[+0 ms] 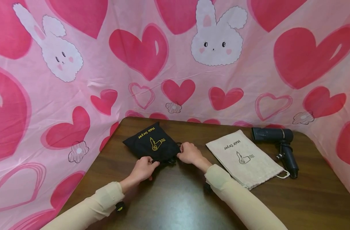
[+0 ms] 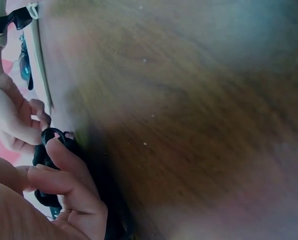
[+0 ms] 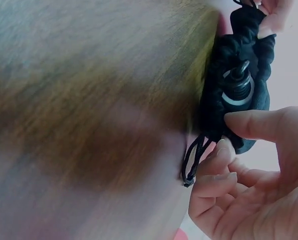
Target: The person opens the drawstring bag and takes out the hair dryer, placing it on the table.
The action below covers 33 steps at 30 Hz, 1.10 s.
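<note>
A black drawstring bag (image 1: 147,143) with yellow "Hair Dryer" print lies on the table, its gathered mouth facing me. My left hand (image 1: 143,167) pinches the left side of that mouth between thumb and fingers. At the right side of it, my right hand (image 1: 189,153) pinches the gathered edge. In the right wrist view the mouth gapes, and inside sits a black ribbed end piece (image 3: 238,85) with a small loop and a pale ring around it; the rest of this item is hidden in the cloth. Black drawstring loops (image 3: 191,162) hang out beside my right fingers.
Right of my right hand, a cream drawstring bag (image 1: 241,159) with black "Hair Dryer" print lies flat. Beyond it a black hair dryer (image 1: 288,150) rests near the table's right edge. A pink cloth (image 1: 186,64) with hearts and rabbits hangs around the wooden table (image 1: 169,204).
</note>
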Tool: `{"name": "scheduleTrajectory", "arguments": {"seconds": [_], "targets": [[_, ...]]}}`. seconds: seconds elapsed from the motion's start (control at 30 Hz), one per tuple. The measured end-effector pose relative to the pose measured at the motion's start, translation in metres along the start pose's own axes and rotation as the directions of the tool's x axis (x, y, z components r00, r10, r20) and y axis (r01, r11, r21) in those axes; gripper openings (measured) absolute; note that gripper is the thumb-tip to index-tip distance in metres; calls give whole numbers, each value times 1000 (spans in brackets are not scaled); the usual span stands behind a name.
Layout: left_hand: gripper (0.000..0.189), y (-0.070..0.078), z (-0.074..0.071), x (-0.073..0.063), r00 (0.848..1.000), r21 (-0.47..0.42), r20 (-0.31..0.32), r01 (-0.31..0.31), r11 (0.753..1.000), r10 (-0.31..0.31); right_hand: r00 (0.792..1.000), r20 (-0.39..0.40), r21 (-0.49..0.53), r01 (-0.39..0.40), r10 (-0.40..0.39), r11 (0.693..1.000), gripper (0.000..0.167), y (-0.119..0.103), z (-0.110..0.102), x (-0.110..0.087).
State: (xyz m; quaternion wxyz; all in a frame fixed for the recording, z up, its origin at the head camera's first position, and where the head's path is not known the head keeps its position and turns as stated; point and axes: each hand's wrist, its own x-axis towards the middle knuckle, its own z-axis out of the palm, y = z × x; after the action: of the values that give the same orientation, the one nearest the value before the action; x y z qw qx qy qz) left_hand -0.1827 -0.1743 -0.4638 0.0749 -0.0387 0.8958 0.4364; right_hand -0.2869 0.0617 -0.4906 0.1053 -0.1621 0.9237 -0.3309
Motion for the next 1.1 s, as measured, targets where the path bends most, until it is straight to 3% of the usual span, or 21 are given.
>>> {"name": "scheduleTrajectory", "arguments": {"seconds": [0.2, 0.3, 0.4, 0.43, 0.53, 0.63, 0.73, 0.8, 1.1], "targets": [[24, -5, -5, 0, 999, -2, 19, -28, 1000, 28, 1000, -7, -20, -11, 10, 1000, 32, -20, -11, -16], [24, -13, -6, 4, 996, 9, 29, -90, 996, 89, 999, -22, -62, -36, 34, 997, 30, -31, -17, -23], [25, -19, -7, 9, 992, 50, 11, -123, 991, 122, 999, -28, -97, -40, 38, 994, 28, -33, -18, -24], [25, -28, -5, 14, 989, 75, 5, -148, 986, 148, 999, -33, -105, -41, 37, 994, 27, -33, -19, -24], [24, -33, -4, 19, 989, 130, -14, -145, 981, 148, 998, -41, -117, -45, 40, 992, 26, -33, -20, -25], [22, -29, -4, 17, 990, 151, -22, -136, 979, 141, 999, -45, -128, -30, 25, 991, 25, -34, -19, -25], [24, -5, -9, 2, 995, 159, -32, -90, 983, 96, 999, -41, -140, -17, 12, 990, 27, -35, -18, -26], [27, 0, -8, -1, 996, 185, -27, -78, 980, 84, 999, -40, -154, -19, 13, 988, 29, -36, -17, -27], [38, 4, -7, 1, 997, 243, 4, -74, 967, 75, 998, -35, -127, -54, 50, 990, 28, -33, -13, -27]]}}
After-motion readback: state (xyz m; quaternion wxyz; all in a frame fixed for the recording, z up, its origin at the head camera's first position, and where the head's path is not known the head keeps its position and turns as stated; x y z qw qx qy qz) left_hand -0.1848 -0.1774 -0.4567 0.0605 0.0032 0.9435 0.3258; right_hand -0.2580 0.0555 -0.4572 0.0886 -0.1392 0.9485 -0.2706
